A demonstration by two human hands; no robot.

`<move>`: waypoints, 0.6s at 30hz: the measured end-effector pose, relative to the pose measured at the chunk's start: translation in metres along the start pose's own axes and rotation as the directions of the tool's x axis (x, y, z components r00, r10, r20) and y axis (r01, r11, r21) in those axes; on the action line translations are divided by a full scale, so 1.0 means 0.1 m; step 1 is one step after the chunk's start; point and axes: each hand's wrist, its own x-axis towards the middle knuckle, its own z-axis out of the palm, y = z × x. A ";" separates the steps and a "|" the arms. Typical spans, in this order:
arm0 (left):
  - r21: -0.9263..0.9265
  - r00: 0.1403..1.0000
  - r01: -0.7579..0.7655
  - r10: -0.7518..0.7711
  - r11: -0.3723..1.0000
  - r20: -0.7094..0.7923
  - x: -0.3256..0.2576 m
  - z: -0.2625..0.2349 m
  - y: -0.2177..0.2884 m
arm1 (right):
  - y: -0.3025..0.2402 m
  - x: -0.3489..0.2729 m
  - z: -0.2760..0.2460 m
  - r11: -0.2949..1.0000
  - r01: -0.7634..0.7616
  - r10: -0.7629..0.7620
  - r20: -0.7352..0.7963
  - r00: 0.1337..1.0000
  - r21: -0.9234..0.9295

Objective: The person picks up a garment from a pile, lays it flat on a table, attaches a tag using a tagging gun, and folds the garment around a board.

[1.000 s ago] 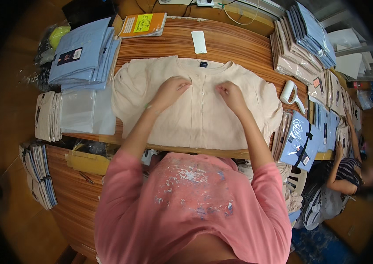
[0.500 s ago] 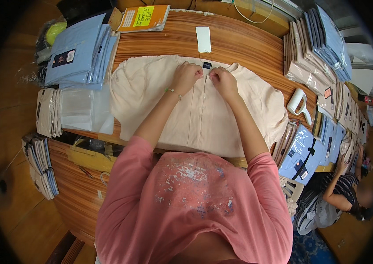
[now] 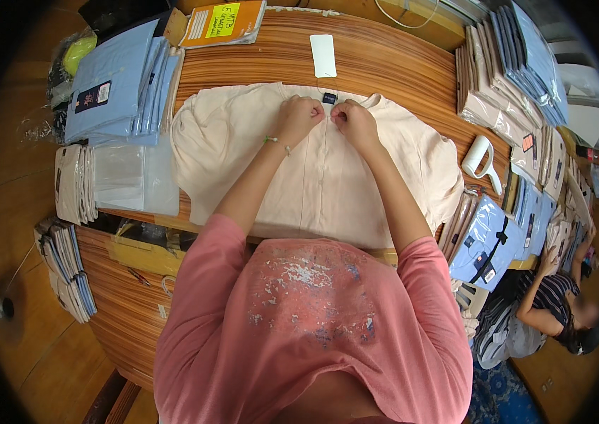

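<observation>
A cream buttoned shirt (image 3: 257, 191) lies spread on the wood-grain table, its neck end away from me. At the neckline, my left hand (image 3: 301, 114) and my right hand (image 3: 352, 121) pinch the fabric near the top of the button placket, a small gap between them. Both sets of fingers are closed; the exact bit of cloth between the fingertips is hidden. A dark neck label (image 3: 329, 99) shows just beyond my fingers. From the collar, a white hang tag (image 3: 323, 56) on a thin string rests on the table.
Bagged blue shirts (image 3: 112, 92) are stacked at left, with clear plastic sleeves (image 3: 133, 177) nearer. An orange notebook (image 3: 222, 25) lies at the back. On the right are a white lint roller (image 3: 481, 162), folded cream shirts (image 3: 490, 92) and a blue packed shirt (image 3: 487, 244). A co-worker (image 3: 554, 304) sits at far right.
Both hands stay at the neckline, pinching the shirt with slight finger movement. The view has shifted a little. At far right, the co-worker's arms have moved.
</observation>
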 end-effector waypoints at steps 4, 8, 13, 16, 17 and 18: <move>-0.023 0.999 0.025 -0.025 0.999 -0.024 0.00 0.05 -0.02 | 0.00 0.00 0.02 0.998 -0.001 0.000 -0.006 1.000 -0.057; -0.079 0.998 0.056 -0.057 0.995 -0.009 0.02 0.07 -0.04 | 0.00 -0.01 0.03 0.997 -0.024 0.023 -0.016 1.000 -0.070; -0.167 0.987 0.154 -0.144 0.974 0.069 0.08 0.09 -0.10 | 0.06 0.01 0.08 0.998 -0.038 0.035 -0.049 0.998 -0.045; -0.241 0.981 0.178 -0.152 0.954 0.121 0.13 0.10 -0.19 | 0.10 0.05 0.11 0.998 -0.049 0.047 -0.048 0.998 -0.030; -0.267 0.979 0.181 -0.148 0.947 0.138 0.14 0.09 -0.18 | 0.11 0.05 0.10 0.998 -0.065 0.065 -0.033 0.997 -0.020; -0.259 0.976 0.190 -0.154 0.947 0.154 0.15 0.09 -0.17 | 0.11 0.06 0.10 0.997 -0.082 0.082 -0.017 0.996 -0.010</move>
